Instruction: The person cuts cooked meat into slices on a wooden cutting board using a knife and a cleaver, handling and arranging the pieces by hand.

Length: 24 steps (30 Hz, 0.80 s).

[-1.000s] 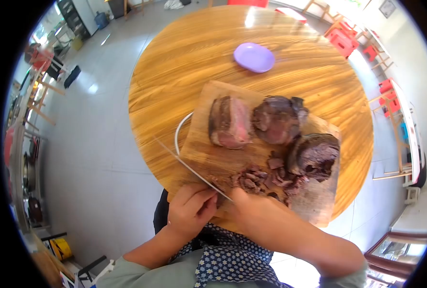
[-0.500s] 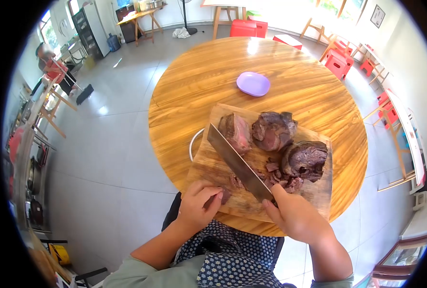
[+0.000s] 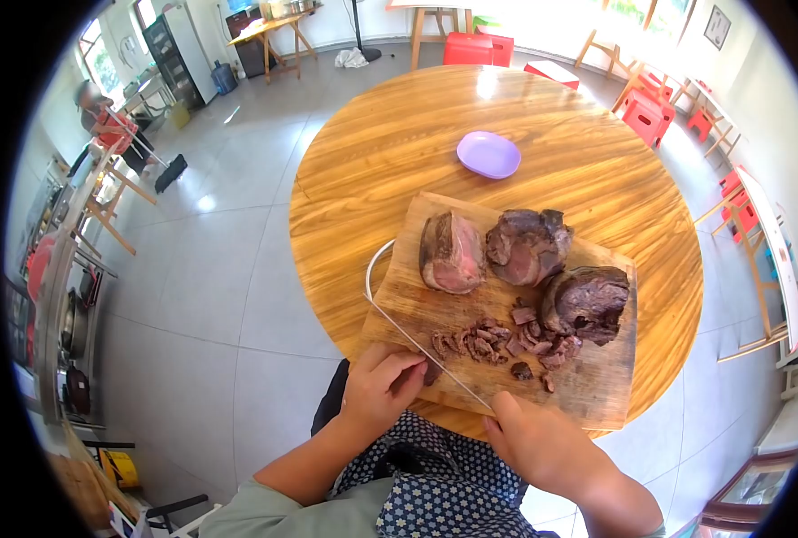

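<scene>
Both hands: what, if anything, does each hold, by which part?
The right hand grips the knife by its handle end. The left hand holds a small meat piece by its left side, partly hidden.

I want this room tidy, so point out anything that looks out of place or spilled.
One thing stands out: a crumpled white cloth or bag lies on the floor beside a dark stand base, as if dropped. The chopped meat is scattered but on the cutting board, which looks normal for cutting.
</scene>
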Motion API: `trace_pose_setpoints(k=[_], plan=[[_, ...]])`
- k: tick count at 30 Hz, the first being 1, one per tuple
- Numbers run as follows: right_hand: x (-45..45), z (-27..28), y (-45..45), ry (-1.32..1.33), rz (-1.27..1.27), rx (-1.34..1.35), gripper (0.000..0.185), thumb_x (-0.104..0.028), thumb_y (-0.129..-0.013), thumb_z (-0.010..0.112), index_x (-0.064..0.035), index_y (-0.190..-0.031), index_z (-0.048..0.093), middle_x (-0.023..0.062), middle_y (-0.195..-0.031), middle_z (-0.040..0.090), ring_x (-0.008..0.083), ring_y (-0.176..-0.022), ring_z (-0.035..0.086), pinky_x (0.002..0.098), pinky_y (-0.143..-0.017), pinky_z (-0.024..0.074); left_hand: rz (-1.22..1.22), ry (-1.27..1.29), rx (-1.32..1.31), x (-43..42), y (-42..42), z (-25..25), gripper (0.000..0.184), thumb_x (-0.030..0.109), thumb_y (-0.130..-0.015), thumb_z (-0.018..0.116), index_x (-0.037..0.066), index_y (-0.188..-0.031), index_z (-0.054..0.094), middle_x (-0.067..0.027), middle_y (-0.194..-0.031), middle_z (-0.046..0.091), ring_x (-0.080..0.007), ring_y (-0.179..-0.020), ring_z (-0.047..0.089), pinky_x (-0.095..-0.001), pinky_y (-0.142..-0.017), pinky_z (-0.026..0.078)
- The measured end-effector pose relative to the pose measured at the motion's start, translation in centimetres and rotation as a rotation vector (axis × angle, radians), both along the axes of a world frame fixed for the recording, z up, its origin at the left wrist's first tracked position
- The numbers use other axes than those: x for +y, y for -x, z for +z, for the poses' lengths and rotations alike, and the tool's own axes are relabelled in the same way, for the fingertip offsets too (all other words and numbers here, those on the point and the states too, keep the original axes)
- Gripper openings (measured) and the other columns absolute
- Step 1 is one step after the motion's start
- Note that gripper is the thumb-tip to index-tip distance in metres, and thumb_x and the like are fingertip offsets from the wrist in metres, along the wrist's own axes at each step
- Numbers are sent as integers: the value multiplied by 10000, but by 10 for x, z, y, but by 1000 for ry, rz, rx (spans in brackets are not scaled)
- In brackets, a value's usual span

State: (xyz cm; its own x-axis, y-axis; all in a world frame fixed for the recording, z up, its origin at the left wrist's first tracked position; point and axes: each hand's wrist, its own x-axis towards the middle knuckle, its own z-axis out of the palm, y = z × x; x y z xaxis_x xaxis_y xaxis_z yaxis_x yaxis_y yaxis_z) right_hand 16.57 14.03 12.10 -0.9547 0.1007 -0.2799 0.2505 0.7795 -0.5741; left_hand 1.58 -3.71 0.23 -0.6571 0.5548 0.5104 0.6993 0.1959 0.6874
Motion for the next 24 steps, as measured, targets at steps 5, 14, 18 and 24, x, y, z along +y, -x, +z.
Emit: trace_pose_setpoints(k=[5, 14, 18, 24], plan=[[5, 10, -10, 22, 57, 10, 239, -238, -1010, 582, -23, -995, 479, 223, -822, 665, 465, -728, 640, 537, -635, 506, -10, 13, 27, 0, 3, 3, 202, 11, -800, 791, 44, -978, 701, -111, -942, 684, -298, -811, 663, -365, -671, 536], [17, 23, -10, 25, 42, -206, 194, -143, -987, 558, 3, -1089, 481, 310, -947, 635, 514, -865, 633, 579, -723, 493, -29, 19, -1, 2, 8, 2, 236, -12, -770, 786, 25, -988, 703, -110, -977, 694, -305, -846, 670, -373, -713, 543], [16, 28, 2, 78, 2, -291, 192, -147, -984, 565, 2, -1065, 475, 297, -951, 635, 509, -867, 634, 576, -715, 497, -37, 30, -41, 0, 9, 5, 239, -21, -757, 782, 18, -977, 698, -118, -974, 692, -311, -861, 671, -374, -725, 548], [6, 16, -12, -2, 53, -198, 167, -143, -978, 574, -14, -1027, 480, 247, -911, 621, 467, -759, 640, 543, -618, 512, -58, 71, 27, 0, 12, 8, 265, -29, -730, 775, 7, -987, 717, -143, -983, 678, -327, -861, 664, -372, -732, 548]])
